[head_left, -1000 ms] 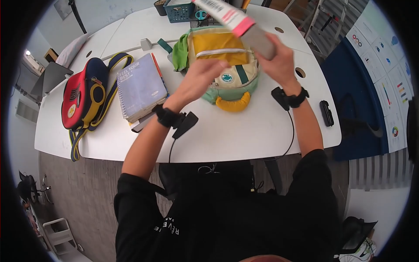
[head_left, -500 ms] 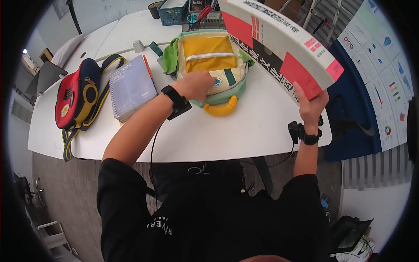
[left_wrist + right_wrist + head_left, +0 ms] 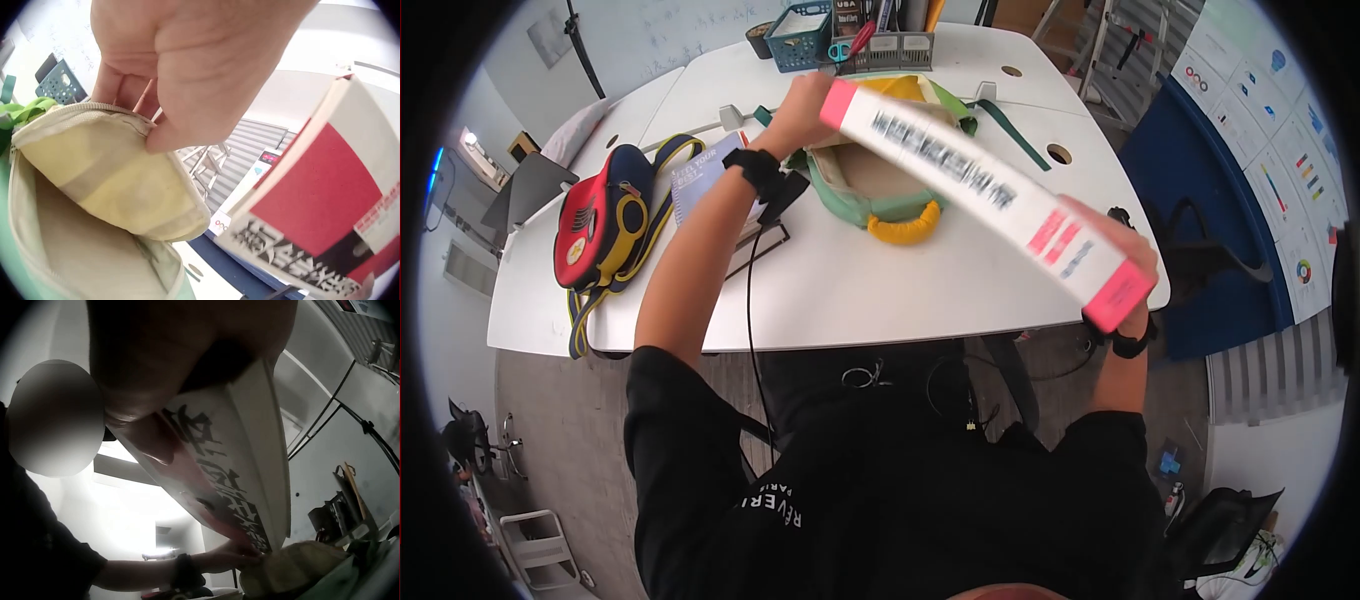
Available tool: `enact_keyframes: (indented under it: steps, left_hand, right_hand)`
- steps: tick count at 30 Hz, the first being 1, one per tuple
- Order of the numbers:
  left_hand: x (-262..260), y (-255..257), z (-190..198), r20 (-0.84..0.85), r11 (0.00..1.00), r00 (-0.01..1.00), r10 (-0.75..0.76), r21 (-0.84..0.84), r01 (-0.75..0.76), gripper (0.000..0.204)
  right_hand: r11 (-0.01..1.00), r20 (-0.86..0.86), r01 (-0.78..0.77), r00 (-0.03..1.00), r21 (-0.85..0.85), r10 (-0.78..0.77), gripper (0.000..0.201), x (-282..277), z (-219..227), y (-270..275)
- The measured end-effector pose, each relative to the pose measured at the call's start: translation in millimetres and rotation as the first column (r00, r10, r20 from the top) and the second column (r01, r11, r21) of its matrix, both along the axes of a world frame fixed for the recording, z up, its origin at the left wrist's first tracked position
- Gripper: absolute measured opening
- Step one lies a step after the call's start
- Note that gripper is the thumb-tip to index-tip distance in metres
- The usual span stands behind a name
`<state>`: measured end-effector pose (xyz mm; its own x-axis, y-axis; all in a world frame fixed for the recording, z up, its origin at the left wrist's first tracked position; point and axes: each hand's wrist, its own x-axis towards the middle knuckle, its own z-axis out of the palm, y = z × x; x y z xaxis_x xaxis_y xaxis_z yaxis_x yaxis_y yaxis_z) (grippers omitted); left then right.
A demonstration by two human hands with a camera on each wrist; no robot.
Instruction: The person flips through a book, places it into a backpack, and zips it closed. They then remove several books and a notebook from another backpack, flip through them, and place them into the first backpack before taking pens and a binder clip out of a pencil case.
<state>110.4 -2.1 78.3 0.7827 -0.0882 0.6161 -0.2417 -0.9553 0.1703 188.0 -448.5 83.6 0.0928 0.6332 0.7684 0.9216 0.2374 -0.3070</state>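
A green, cream and yellow backpack (image 3: 870, 200) lies on the table, its yellow padded handle (image 3: 905, 222) toward the person. My left hand (image 3: 800, 108) pinches the zipped edge of its front flap (image 3: 119, 169) between thumb and fingers. The flap is lifted, and the pale inside of the bag shows in the left wrist view. My right hand (image 3: 1115, 235) grips one end of a thick book (image 3: 975, 180), white with pink ends and black characters on its spine. The book is held in the air, slanting across the bag's right side; its red and white cover (image 3: 319, 187) faces the left wrist camera.
On the left lie a red and navy bag (image 3: 605, 215) with straps and a spiral notebook (image 3: 700, 185) on a stack. Behind the backpack stand a teal basket (image 3: 800, 45) and a grey file holder (image 3: 895, 50). Blue-handled scissors (image 3: 838, 52) sit near them.
My right hand has brought the book from above the backpack toward the right front and turned it spine up. My left hand has taken hold of the backpack's flap and lifted it open.
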Motion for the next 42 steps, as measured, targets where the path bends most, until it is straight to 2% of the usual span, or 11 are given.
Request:
enact_keyframes:
  steps: [1, 2, 4, 10, 15, 23, 27, 34, 36, 40, 42]
  left_hand:
    - [3, -1, 9, -0.105, 0.959, 0.987, 0.122, -0.244, -0.144, 0.021]
    - [4, -5, 19, -0.146, 0.93, 0.978, 0.147, -0.317, -0.187, 0.023]
    - [9, -5, 31, -0.053, 0.952, 0.984, 0.17, -0.249, -0.178, 0.02]
    - [4, -23, 57, -0.006, 0.968, 0.973, 0.232, -0.095, -0.232, 0.019]
    - [-1, -17, 53, 0.0, 0.968, 0.977, 0.211, -0.141, -0.209, 0.018]
    - [1, -37, 57, 0.077, 0.969, 0.967, 0.242, 0.035, -0.246, 0.014]
    - [-1, -49, 55, 0.128, 0.974, 0.973, 0.192, 0.099, -0.205, 0.013]
    - [-6, -66, 48, 0.159, 0.982, 0.986, 0.053, 0.173, -0.08, 0.012]
    - [-8, -69, 45, 0.167, 0.978, 0.986, 0.022, 0.201, -0.055, 0.01]
    - [-13, -64, 38, 0.159, 0.958, 0.987, 0.024, 0.277, -0.068, 0.006]
    - [-20, -64, 44, 0.106, 0.963, 0.991, 0.085, 0.246, -0.109, 0.008]
  right_hand:
    - [0.996, 0.057, -0.081, 0.995, 0.021, 0.08, 0.057, 0, 0, 6]
    - [0.993, 0.093, -0.115, 0.989, -0.005, 0.115, 0.058, -1, 1, 11]
    - [0.992, 0.114, -0.122, 0.985, -0.043, 0.126, 0.057, -5, -3, 22]
    - [0.996, 0.179, -0.07, 0.981, -0.046, 0.077, 0.059, 8, -16, 54]
    - [0.99, 0.25, 0.024, 0.968, -0.142, 0.012, 0.061, 19, -26, 63]
    - [0.979, 0.361, 0.119, 0.931, -0.165, -0.053, 0.066, 36, -37, 97]
    - [0.956, 0.498, 0.233, 0.859, -0.179, -0.116, 0.065, 40, -43, 134]
    - [0.939, 0.562, 0.294, 0.814, -0.18, -0.147, 0.064, 65, -64, 205]
    - [0.88, 0.577, 0.39, 0.797, -0.269, -0.177, 0.055, 63, -63, 218]
    - [0.832, 0.555, 0.404, 0.819, -0.38, -0.144, 0.056, 51, -68, 223]
    - [0.801, 0.611, 0.42, 0.787, -0.426, -0.088, 0.07, 58, -83, 222]
